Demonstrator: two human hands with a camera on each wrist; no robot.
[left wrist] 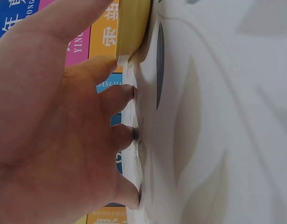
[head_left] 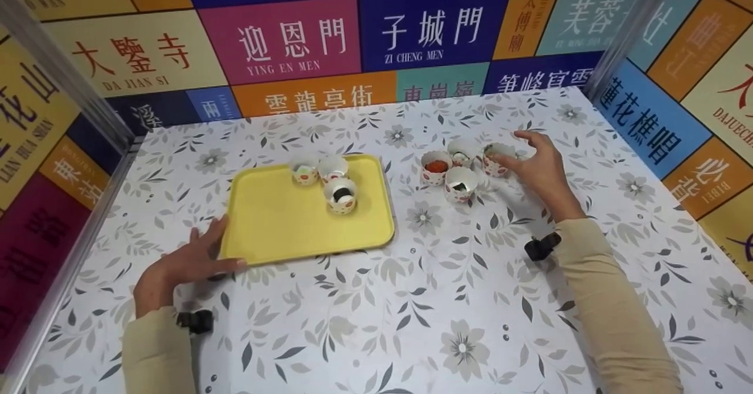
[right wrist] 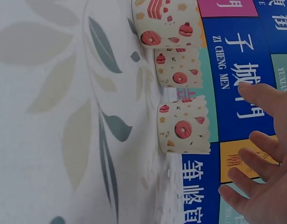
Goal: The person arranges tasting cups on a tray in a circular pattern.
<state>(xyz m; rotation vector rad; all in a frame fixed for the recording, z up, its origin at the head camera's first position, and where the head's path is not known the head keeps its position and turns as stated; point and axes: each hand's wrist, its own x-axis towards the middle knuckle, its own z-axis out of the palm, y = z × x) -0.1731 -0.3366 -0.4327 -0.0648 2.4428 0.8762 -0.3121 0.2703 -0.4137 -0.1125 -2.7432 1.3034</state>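
Observation:
A yellow tray (head_left: 276, 217) lies at centre left. Three patterned paper cups stand near its right end; the front cup (head_left: 341, 204) shows something black and white inside. My left hand (head_left: 191, 261) is at the tray's near left corner, thumb by the front edge, fingers spread along the left side. In the left wrist view, fingertips (left wrist: 129, 135) rest at the table surface beside the tray. My right hand (head_left: 544, 173), thumb and fingers apart, reaches around the rightmost paper cup (head_left: 496, 166) from the right. The right wrist view shows that cup (right wrist: 183, 133) standing apart from the fingers.
Left of the right hand's cup stand more paper cups: one with orange-red filling (head_left: 435, 173), one in front with something dark (head_left: 460, 187), one behind (head_left: 460, 154). The table (head_left: 353, 335) has a flowered cover. Panels with lettering (head_left: 435, 29) border its back and sides.

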